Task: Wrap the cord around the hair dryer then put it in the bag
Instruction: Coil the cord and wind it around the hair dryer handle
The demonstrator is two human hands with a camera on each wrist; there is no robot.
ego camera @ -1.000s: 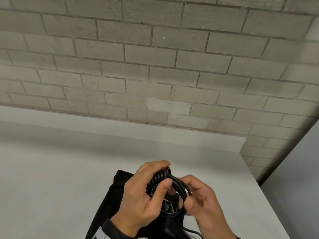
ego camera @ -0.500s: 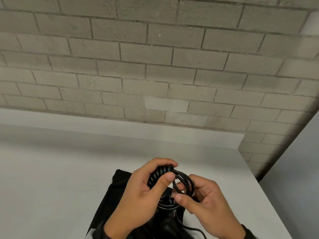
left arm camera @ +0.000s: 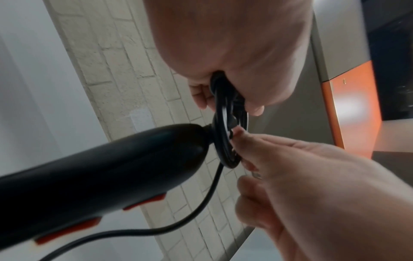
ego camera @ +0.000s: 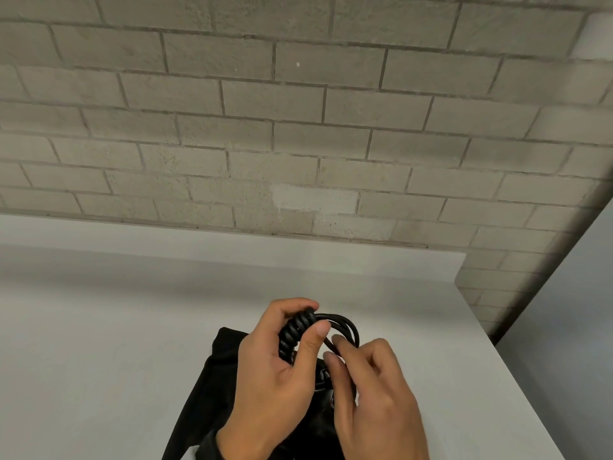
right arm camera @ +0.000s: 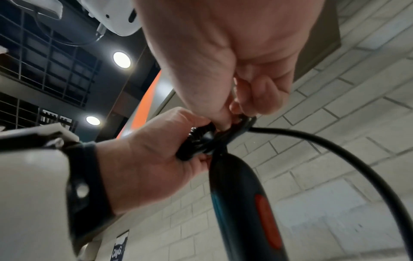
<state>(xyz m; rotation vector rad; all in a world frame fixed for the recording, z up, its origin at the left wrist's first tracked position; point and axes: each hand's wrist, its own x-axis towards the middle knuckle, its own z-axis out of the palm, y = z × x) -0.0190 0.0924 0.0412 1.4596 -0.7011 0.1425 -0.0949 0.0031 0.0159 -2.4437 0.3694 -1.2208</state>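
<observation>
Left hand (ego camera: 282,370) grips coiled cord (ego camera: 293,333); right hand (ego camera: 374,393) pinches loop; dryer mostly hidden.

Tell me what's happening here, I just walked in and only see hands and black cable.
A person is coiling a hair dryer's cord above a white table. The left hand grips the bundled loops at the end of the hair dryer handle, while the right hand pinches a strand at the coil. A length of cord hangs loose below, so wrapping isn't finished. A black bag lies on the table under the hands; the dryer is not in it yet.
</observation>
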